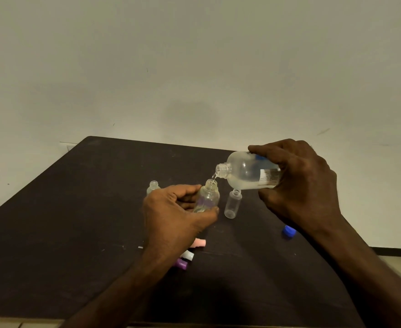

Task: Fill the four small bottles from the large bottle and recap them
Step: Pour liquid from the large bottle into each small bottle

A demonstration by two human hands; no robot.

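Three loose caps, purple (181, 264), white (188, 255) and pink (200, 242), lie nearest on the bench (52, 233), with a blue cap (288, 231) off to the right. Left hand (173, 216) grips a small bottle (207, 196) round its body, tilted under the stream. An uncapped small bottle (232, 204) stands just beside it; another (153, 187) shows behind the left hand. Right hand (299, 183) holds the large bottle (247, 171) round its labelled body, tipped near level. Judged light, thin plastic, likely slippery if wetted; mid-body grip suits both.
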